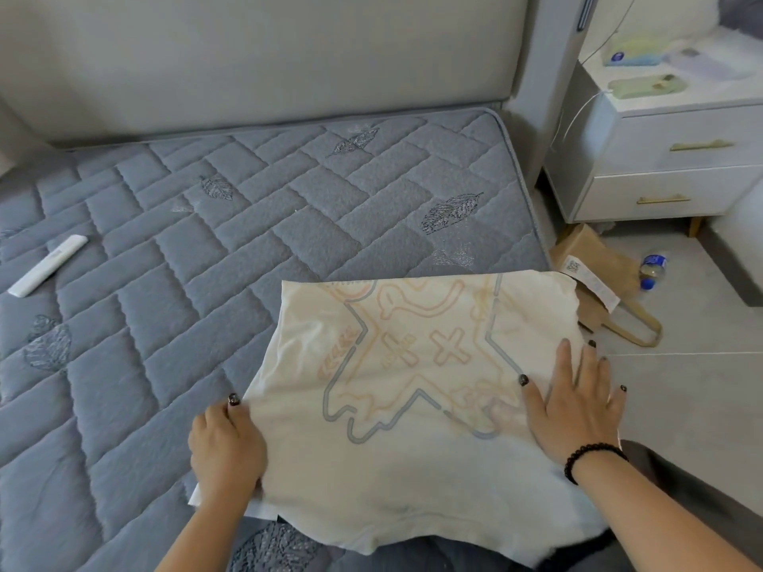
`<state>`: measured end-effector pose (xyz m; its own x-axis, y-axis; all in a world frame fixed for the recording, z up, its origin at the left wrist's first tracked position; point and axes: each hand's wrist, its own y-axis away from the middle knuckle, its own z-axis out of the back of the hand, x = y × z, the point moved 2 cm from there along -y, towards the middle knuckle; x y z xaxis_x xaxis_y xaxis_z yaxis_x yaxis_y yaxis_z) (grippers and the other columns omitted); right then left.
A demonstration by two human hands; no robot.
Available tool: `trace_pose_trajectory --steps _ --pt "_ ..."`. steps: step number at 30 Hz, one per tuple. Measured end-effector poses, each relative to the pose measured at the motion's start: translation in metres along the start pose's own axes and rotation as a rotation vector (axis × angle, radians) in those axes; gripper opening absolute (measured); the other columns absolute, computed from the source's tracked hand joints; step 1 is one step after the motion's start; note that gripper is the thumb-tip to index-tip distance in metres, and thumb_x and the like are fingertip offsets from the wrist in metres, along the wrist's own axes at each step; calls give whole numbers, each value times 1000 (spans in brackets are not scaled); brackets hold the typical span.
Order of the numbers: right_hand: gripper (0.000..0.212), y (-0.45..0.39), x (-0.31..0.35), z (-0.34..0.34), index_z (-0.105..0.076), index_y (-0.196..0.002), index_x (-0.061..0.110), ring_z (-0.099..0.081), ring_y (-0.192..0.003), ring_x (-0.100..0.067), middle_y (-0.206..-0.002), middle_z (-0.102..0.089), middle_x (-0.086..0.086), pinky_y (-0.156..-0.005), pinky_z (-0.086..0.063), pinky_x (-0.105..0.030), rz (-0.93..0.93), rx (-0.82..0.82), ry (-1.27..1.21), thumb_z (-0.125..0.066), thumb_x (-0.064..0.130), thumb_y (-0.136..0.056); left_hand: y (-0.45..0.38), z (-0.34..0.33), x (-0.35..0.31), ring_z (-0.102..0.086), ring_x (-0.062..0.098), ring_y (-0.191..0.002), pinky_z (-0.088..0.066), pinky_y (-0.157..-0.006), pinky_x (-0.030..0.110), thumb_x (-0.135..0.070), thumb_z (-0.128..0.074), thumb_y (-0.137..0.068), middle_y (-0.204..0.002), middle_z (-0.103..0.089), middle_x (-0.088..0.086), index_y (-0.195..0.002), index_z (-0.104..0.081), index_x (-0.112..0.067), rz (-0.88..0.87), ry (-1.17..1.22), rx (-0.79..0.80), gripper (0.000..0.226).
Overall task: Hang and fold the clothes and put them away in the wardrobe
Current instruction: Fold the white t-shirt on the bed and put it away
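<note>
Head view: a white shirt [413,386] lies at lower centre on the bed [206,241]. The left hand [227,452] pinches its left edge, fingers tucked under; the right hand [574,402] presses flat, fingers spread, on its right side.

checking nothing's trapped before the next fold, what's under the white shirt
The white shirt lies on the grey quilted mattress, its right edge overhanging the bed. The left hand curls round its left edge; the right hand presses flat on top. Anything beneath the cloth is hidden.

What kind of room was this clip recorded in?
Most likely a bedroom: a quilted grey mattress set against a padded headboard, with a white two-drawer nightstand beside it. A printed white garment lies spread on the bed's corner.
</note>
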<state>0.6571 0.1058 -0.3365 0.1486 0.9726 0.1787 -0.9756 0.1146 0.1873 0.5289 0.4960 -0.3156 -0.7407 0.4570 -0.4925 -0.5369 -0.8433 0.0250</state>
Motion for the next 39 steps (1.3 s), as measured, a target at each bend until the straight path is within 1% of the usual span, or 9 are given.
trace_pose_trajectory --steps 5,11,16,19,24,27,32,35,39 --pt "75 8 -27 7 -16 -146 9 -44 -123 -40 -145 -32 -20 -98 -40 -51 -298 96 -442 -41 55 -92 12 12 12 -43 41 -109 -37 -89 52 -27 -50 -96 -118 -49 25 -102 -53 -1 -12 -195 40 27" --pt "82 22 -55 13 -46 -121 4 -58 -94 -33 -114 -57 -16 -81 -51 -41 -428 307 -605 -70 62 -70 15 29 30 -53 30 -58 -38 -50 36 -34 -36 -102 -66 -56 15 -82 -37 -10 -108 -128 185 31" --pt "92 33 -74 21 -54 -118 9 -58 -100 -35 -111 -61 -14 -92 -48 -48 -431 324 -479 -67 76 -57 10 46 26 -52 28 -70 -43 -62 38 -31 -36 -102 -77 -54 9 -88 -43 -9 -101 -332 216 27" --pt "91 39 -77 26 -54 -120 8 -55 -105 -37 -116 -59 -15 -94 -46 -48 -421 284 -431 -70 73 -58 25 46 5 -53 33 -98 -46 -80 44 -23 -43 -97 -109 -56 14 -103 -50 -8 -177 -461 134 18" --pt "65 45 -70 39 -54 -106 11 -54 -104 -33 -111 -56 -10 -90 -46 -45 -351 136 -359 -74 58 -65 56 19 -58 -35 34 -130 -31 -103 51 -14 -50 -89 -143 -39 11 -133 -48 -13 -387 -426 104 44" --pt "50 45 -67 40 -50 -101 15 -54 -102 -28 -109 -55 -6 -87 -44 -41 -257 86 -383 -73 46 -70 86 -11 -113 -35 27 -133 -30 -107 45 -19 -50 -89 -146 -36 3 -133 -47 -18 -627 -395 164 44" --pt "60 38 -69 34 -45 -128 17 -51 -111 -26 -121 -49 -6 -91 -46 -38 -169 109 -558 -71 32 -77 149 -77 -213 -51 22 -118 -44 -95 35 -22 -47 -95 -134 -47 3 -130 -47 -17 -848 -164 494 35" --pt "45 31 -74 34 -50 -114 16 -58 -100 -24 -107 -59 -3 -83 -50 -36 -207 157 -653 -69 29 -76 177 -113 -271 -53 22 -116 -45 -97 35 -24 -50 -96 -134 -48 6 -131 -46 -13 -801 -26 670 37" --pt "28 23 -81 35 -57 -89 19 -60 -81 -19 -84 -62 5 -78 -53 -35 -242 245 -620 -70 35 -69 196 -159 -334 -48 29 -121 -44 -98 42 -41 -54 -92 -135 -44 11 -135 -39 -8 -757 -109 675 56"
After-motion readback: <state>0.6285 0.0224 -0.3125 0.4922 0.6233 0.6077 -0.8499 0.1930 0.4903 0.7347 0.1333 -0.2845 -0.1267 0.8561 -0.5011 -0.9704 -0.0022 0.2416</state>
